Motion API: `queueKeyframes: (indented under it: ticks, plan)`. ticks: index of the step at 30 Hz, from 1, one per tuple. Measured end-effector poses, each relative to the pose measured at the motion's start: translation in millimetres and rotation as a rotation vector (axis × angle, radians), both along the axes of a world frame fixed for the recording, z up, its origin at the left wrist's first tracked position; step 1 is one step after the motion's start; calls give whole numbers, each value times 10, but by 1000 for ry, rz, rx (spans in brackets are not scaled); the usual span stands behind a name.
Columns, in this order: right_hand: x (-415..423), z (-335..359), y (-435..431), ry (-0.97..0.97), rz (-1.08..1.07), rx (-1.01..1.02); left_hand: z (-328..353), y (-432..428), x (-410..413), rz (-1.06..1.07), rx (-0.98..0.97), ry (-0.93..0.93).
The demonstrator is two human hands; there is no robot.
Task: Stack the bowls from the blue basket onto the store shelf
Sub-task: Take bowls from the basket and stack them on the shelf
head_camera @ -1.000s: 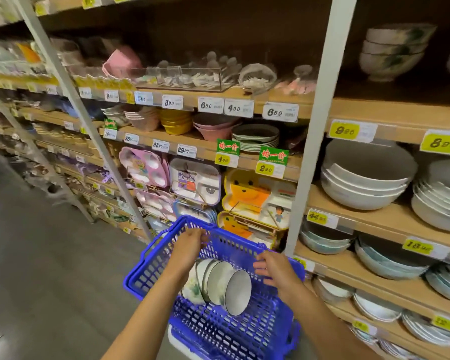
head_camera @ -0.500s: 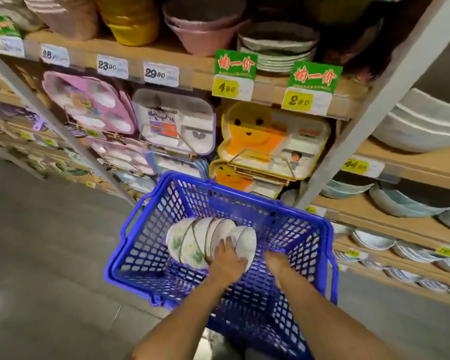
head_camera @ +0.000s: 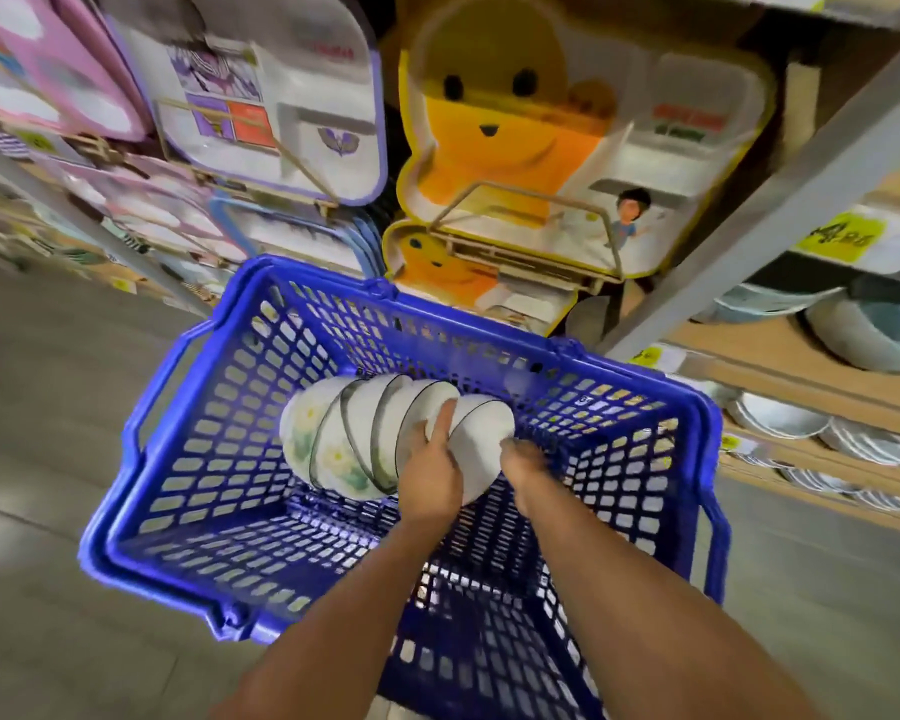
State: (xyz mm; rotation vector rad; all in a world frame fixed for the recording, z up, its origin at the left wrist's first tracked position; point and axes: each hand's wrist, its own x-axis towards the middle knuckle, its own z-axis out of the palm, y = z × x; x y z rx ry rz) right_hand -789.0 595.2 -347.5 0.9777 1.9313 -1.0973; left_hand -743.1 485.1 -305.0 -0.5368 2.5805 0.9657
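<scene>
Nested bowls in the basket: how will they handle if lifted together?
Probably fragile and glossy-slick: the nested bowls look like glazed ceramic. Lying on their side in the blue basket, they may slide apart or roll. Several together, likely heavy.

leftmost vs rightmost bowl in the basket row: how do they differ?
The leftmost bowl shows a green and yellow flower print; the rightmost bowl shows only white from here. The leftmost bowl is untouched; the rightmost bowl is in the grip of the left hand, with the right hand at its other edge. Shared: both lie on their sides, nested in one row in the blue basket.
</scene>
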Motion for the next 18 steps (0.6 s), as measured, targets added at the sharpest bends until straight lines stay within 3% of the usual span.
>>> queueKeyframes:
  ticks: [5,11,18]
  plan:
    - [-40,158,10,6,19,32,256,-126,-80,-29,19,2]
    - [-96,697,78,172,16,-64,781,-286,-177,21,126,3]
    - [-11,1686,321,436,-270,-587,1683,-390,-301,54,386,59]
